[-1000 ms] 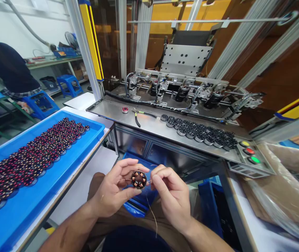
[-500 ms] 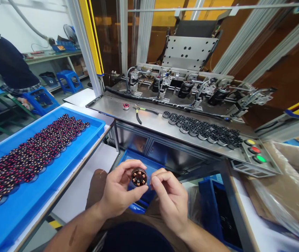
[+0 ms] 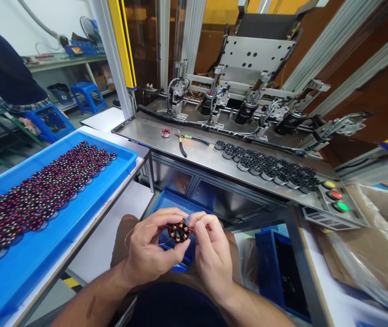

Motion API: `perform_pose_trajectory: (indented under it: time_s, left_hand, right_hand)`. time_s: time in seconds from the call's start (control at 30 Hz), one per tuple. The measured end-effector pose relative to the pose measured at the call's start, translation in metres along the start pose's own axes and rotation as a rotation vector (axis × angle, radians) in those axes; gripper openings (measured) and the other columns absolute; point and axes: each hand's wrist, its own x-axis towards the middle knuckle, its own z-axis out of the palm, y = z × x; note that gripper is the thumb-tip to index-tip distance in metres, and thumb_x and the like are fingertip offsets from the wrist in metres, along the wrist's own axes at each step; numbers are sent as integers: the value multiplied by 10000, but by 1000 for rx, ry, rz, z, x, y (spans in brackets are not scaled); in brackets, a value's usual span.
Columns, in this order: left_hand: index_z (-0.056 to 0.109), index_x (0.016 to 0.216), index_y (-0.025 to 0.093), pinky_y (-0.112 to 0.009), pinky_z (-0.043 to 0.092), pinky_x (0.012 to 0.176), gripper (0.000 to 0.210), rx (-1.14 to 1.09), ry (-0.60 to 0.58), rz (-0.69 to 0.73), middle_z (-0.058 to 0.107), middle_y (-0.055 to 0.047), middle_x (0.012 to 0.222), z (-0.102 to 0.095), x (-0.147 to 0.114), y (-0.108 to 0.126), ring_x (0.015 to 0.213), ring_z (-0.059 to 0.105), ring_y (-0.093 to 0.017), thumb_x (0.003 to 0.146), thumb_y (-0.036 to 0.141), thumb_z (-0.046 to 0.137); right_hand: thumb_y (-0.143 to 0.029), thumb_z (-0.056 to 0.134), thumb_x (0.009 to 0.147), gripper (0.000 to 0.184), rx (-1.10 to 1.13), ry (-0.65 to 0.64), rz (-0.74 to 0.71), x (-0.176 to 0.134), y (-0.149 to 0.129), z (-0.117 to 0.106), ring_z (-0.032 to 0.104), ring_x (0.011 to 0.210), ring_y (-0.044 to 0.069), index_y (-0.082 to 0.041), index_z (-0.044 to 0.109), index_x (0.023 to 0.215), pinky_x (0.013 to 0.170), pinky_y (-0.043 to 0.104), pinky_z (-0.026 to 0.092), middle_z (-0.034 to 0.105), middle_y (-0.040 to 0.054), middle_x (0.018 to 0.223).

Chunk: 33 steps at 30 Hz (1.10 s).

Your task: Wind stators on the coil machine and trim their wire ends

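Between the thumb and fingers of my left hand (image 3: 153, 247) is a round black motor stator (image 3: 179, 231) with copper windings, its toothed face turned toward me. Thin copper wire (image 3: 128, 234) loops out from it, partly behind the left hand. My right hand (image 3: 212, 254) is closed at the stator's right side, thumb and forefinger pinching a fine copper wire end (image 3: 192, 230). Both hands are above my lap. On the metal bench beyond lie a red-and-silver stator (image 3: 166, 133) and cutting pliers (image 3: 183, 144) with black and green handles.
At left, a blue tray (image 3: 121, 160) holds rows of wound stators (image 3: 51, 195). Black stator cores (image 3: 269, 163) line the bench before the winding machine (image 3: 248, 104). A button box (image 3: 340, 200), a plastic-lined carton (image 3: 347, 254) and a blue bin (image 3: 265, 263) stand right. A person (image 3: 6, 68) sits far left.
My right hand has come closer to the stator and now pinches wire at its edge. The stator has turned slightly, and loose wire shows at left. The machine's arms stand higher.
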Motion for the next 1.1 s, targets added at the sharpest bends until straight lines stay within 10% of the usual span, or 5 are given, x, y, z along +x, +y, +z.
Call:
perform_pose_trajectory:
  time_s: [0.23,0.4,0.67,1.1]
  left_hand:
    - [641,1149,202,-262,575,924,481,103,-55,42,727,-57,1062,-6,-1,5,1025,697,-175,715,24,750]
    - [656,1142,223,-238,568,938,493,21,-25,-22,735,-34,1055,-6,-2,5,1034,696,-162,707,14,754]
    - [687,1087,261,-186,587,856,505,-189,25,-220,743,-7,1057,-6,1,2,976,718,-146,668,-12,754]
    - [680,1072,223,-188,556,917,475,10,-35,-44,768,-8,970,-4,5,9,953,717,-134,654,0,726]
  right_hand:
    - [-256,659,910,78,-218,-51,-258,5,-12,-6,542,863,172,-234,607,965,777,318,461,549,23,925]
    - [-278,570,968,216,-105,53,-31,10,-7,0,536,737,137,-202,570,766,688,260,464,541,3,789]
    - [-290,679,897,121,-97,-131,-53,3,-7,-14,553,713,136,-219,645,805,651,231,471,576,0,755]
    - [-243,651,920,158,-192,-155,-118,6,-23,-15,572,679,127,-216,664,766,652,233,479,611,-5,705]
